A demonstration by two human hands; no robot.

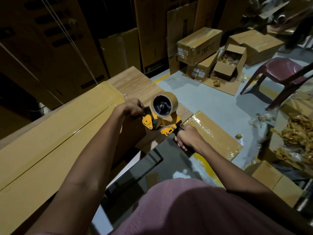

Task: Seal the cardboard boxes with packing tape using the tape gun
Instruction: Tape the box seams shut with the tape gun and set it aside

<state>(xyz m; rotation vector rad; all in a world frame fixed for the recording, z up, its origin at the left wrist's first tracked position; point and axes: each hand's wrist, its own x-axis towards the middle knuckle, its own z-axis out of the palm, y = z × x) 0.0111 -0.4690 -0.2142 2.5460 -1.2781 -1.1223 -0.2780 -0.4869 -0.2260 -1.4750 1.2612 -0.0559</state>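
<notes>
A long flat cardboard box (55,133) lies across a wood-grain table (135,82), its top glossy with brown tape. At the box's right end I hold a yellow tape gun (160,122) carrying a brown tape roll (165,104). My right hand (188,138) is closed around the gun's black handle. My left hand (132,107) pinches the gun's front end by its black flap, with the index finger stretched out over the box's end.
A taped flat box (216,134) lies on the grey floor to the right. Beyond it stand stacked cartons (199,44), an open box of tape scraps (228,61) and a maroon plastic chair (281,73). Tall cartons line the back wall. Scraps litter the right side.
</notes>
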